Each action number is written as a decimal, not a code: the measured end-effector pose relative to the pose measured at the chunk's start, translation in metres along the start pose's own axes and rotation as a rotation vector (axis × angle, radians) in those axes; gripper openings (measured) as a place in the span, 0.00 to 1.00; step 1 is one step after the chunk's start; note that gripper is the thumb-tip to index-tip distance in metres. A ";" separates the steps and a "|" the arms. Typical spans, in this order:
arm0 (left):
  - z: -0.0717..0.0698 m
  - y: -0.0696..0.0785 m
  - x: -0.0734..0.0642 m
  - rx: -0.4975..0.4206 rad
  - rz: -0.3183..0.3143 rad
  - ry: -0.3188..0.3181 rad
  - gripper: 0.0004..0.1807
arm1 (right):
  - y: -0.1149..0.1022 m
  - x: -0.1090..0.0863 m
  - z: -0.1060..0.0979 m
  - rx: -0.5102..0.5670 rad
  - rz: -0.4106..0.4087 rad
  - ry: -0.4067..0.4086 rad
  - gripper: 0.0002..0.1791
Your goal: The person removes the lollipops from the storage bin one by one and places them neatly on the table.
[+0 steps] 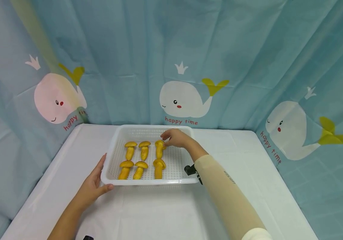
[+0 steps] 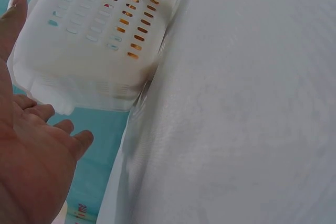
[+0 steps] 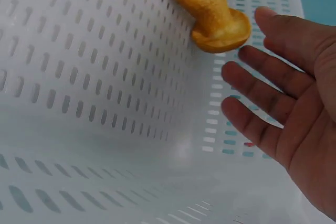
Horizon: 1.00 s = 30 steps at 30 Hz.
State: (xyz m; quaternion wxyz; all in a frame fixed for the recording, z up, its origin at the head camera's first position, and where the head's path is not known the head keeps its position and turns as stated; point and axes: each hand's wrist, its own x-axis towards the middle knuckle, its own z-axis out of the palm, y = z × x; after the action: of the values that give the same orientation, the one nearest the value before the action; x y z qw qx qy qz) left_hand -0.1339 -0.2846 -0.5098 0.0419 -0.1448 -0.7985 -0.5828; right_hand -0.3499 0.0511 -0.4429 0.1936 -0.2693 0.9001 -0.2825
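Note:
A white perforated plastic basket (image 1: 150, 182) holds several yellow mushrooms in two rows. My left hand (image 1: 91, 186) is at the basket's near left corner, thumb by the front rim and fingers along the left side. In the left wrist view its fingers are spread beside the basket wall (image 2: 68, 66). Inside the basket, my right hand (image 1: 176, 138) is beside the cap of the back right mushroom (image 1: 159, 151). The right wrist view shows this hand (image 3: 299, 87) with relaxed, extended fingers close to the mushroom cap (image 3: 226, 32), pinching nothing.
A white cloth covers the table (image 1: 147, 213) under the basket. Light blue curtains (image 1: 123, 66) with printed whales stand behind and at both sides. In front of the right mushroom stands another mushroom (image 1: 158, 170); two more columns are to the left.

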 end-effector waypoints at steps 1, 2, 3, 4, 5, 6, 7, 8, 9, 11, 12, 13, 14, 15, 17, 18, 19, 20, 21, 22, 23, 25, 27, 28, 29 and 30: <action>0.000 0.000 -0.001 0.006 -0.004 0.003 0.60 | 0.000 0.000 0.000 0.000 0.009 -0.009 0.25; 0.000 0.001 -0.001 0.014 -0.008 0.007 0.60 | -0.001 0.001 0.001 -0.002 0.017 -0.017 0.26; 0.001 0.001 -0.002 0.020 -0.009 0.009 0.60 | -0.001 0.001 0.001 0.005 0.025 -0.024 0.26; 0.001 0.002 -0.002 0.026 -0.012 0.011 0.60 | 0.000 0.002 0.001 0.007 0.034 -0.031 0.26; 0.001 0.002 -0.002 0.029 -0.014 0.012 0.60 | 0.000 0.003 0.002 0.007 0.043 -0.031 0.26; 0.001 0.003 -0.002 0.041 -0.019 0.016 0.59 | 0.001 0.004 0.002 0.012 0.050 -0.030 0.25; 0.001 0.003 -0.002 0.049 -0.024 0.018 0.59 | 0.002 0.004 0.003 0.016 0.054 -0.030 0.25; 0.001 0.004 -0.002 0.053 -0.023 0.017 0.59 | 0.002 0.005 0.003 0.015 0.059 -0.029 0.24; 0.001 0.004 -0.002 0.060 -0.021 0.015 0.59 | 0.003 0.006 0.004 0.016 0.062 -0.031 0.23; 0.001 0.004 -0.002 0.073 -0.026 0.019 0.59 | 0.004 0.008 0.006 0.013 0.065 -0.037 0.21; 0.001 0.003 -0.002 0.083 -0.027 0.021 0.59 | 0.005 0.009 0.007 0.012 0.063 -0.041 0.20; 0.001 0.002 -0.002 0.084 -0.028 0.018 0.59 | 0.006 0.009 0.008 0.010 0.060 -0.045 0.19; 0.001 0.001 -0.002 0.085 -0.029 0.018 0.60 | 0.007 0.010 0.009 0.011 0.059 -0.047 0.19; 0.001 0.000 -0.001 0.090 -0.032 0.020 0.60 | 0.007 0.011 0.010 0.012 0.057 -0.049 0.18; 0.000 0.000 -0.001 0.097 -0.035 0.022 0.60 | 0.007 0.013 0.011 0.015 0.050 -0.047 0.18; -0.001 -0.001 -0.001 0.102 -0.036 0.022 0.60 | 0.007 0.014 0.012 0.017 0.046 -0.047 0.18; -0.001 -0.001 0.000 0.100 -0.034 0.022 0.60 | 0.006 0.015 0.012 0.018 0.044 -0.049 0.18; -0.001 -0.001 0.000 0.102 -0.036 0.022 0.60 | 0.005 0.016 0.012 0.021 0.046 -0.050 0.19; -0.001 -0.001 0.000 0.101 -0.037 0.023 0.60 | 0.004 0.016 0.013 0.022 0.047 -0.053 0.19; -0.001 -0.001 0.000 0.098 -0.037 0.022 0.60 | 0.004 0.017 0.013 0.027 0.049 -0.055 0.19; -0.001 -0.001 0.000 0.099 -0.037 0.022 0.60 | 0.003 0.017 0.013 0.031 0.054 -0.055 0.18; 0.000 0.000 0.000 0.097 -0.030 0.019 0.60 | 0.002 0.017 0.014 0.048 0.062 -0.053 0.17; 0.000 0.001 -0.001 0.104 -0.026 0.023 0.60 | 0.002 0.018 0.016 0.068 0.071 -0.050 0.16; 0.000 0.001 -0.001 0.108 -0.022 0.024 0.60 | 0.002 0.019 0.017 0.081 0.074 -0.049 0.15; 0.000 0.000 -0.001 0.114 -0.019 0.023 0.59 | 0.002 0.019 0.018 0.091 0.076 -0.047 0.14; 0.000 0.000 -0.002 0.116 -0.015 0.023 0.59 | 0.002 0.019 0.019 0.101 0.074 -0.048 0.14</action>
State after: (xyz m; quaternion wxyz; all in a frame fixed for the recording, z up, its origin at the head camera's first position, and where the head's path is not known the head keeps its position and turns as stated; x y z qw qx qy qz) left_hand -0.1320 -0.2847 -0.5101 0.0549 -0.1295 -0.8314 -0.5376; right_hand -0.3564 0.0334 -0.4620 0.2386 -0.2323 0.8891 -0.3139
